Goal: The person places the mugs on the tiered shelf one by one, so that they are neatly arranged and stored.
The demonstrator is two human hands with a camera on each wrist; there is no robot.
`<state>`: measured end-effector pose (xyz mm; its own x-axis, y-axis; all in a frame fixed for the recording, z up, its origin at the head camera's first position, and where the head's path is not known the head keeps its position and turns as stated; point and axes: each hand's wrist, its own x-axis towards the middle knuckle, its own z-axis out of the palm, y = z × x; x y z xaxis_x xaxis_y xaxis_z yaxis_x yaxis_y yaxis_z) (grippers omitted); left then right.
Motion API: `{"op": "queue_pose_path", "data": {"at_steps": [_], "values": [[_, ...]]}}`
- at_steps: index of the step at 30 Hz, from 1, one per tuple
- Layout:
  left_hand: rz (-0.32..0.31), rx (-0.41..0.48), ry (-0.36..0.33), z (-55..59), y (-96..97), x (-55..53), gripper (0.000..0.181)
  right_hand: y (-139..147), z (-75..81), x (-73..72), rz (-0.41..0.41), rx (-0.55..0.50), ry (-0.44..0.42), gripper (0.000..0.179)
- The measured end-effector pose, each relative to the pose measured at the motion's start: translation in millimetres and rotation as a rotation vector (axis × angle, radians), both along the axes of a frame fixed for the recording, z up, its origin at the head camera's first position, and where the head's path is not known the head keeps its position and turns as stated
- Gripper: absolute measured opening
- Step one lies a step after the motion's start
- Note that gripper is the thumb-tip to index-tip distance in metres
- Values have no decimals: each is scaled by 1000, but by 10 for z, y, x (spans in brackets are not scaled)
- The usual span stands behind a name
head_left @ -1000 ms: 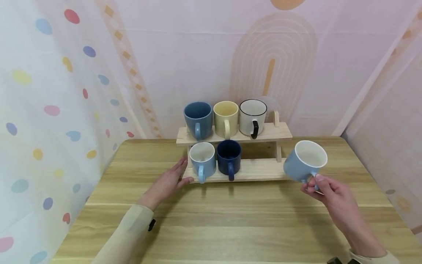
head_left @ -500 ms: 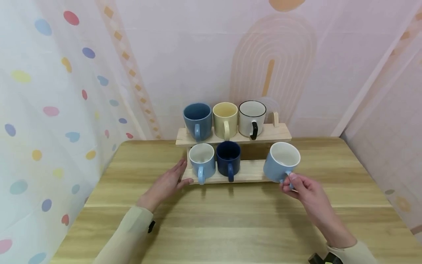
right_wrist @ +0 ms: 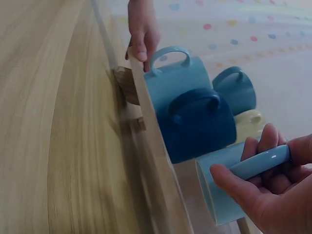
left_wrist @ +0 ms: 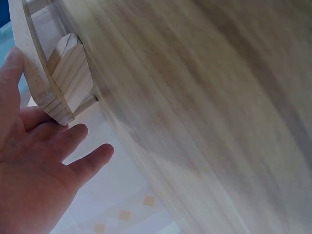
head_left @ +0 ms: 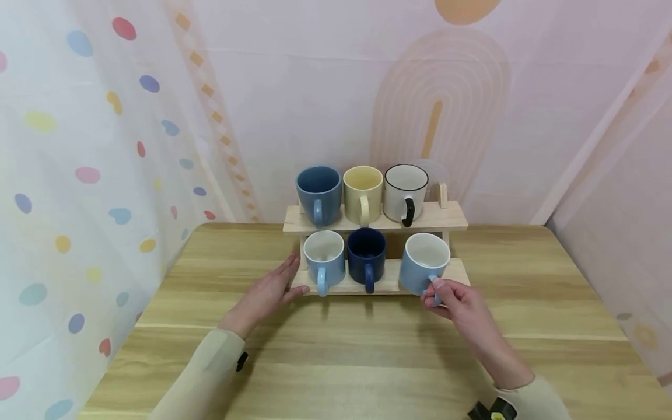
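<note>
My right hand (head_left: 455,303) pinches the handle of a light blue mug (head_left: 417,274), its white inside facing up. That mug is over the lower board of a two-tier wooden rack (head_left: 457,274); in the right wrist view a narrow gap seems to show between its base and the board. Left of it on this board stand a dark blue mug (head_left: 362,265) and another light blue mug (head_left: 324,269). My left hand (head_left: 265,297) touches the rack's left end, thumb at the front edge; in the left wrist view its fingers (left_wrist: 97,158) extend past the board's corner.
On the upper board stand a grey-blue mug (head_left: 319,201), a yellow mug (head_left: 357,204) and a white mug (head_left: 401,201) with black rim and handle. The rack is on a wooden table (head_left: 341,361), before a patterned curtain (head_left: 315,105).
My right hand has carried the light blue mug leftward, from beyond the rack's right end to over the lower board, closer to the dark blue mug. My left hand stays at the rack's left end.
</note>
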<state>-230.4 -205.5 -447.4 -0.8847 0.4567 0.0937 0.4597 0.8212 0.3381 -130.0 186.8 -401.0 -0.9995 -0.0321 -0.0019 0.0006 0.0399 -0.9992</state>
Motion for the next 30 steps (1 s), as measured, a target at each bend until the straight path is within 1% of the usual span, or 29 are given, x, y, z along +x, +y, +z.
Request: {"op": "queue_pose_path", "data": {"at_steps": [4, 7, 13, 18, 21, 26, 30], "values": [[1, -6, -10, -8, 4, 2, 83, -42, -21, -54, 9, 17, -30, 37], [1, -4, -12, -5, 13, 7, 83, -63, -43, -92, 14, 29, -37, 37], [9, -3, -35, 4, 13, 11, 84, -117, -84, -164, 18, 24, -22, 38], [16, -2, -39, 13, 5, 6, 83, -170, -111, -236, 14, 20, -18, 37], [14, -11, -38, 6, -6, -3, 83, -201, -131, -267, 13, 5, -21, 36], [4, 5, -16, 3, -7, -14, 82, -250, -155, -313, 3, -6, -8, 35], [2, 9, -20, 3, 0, -17, 82, -281, -163, -336, -8, -10, -15, 34]]}}
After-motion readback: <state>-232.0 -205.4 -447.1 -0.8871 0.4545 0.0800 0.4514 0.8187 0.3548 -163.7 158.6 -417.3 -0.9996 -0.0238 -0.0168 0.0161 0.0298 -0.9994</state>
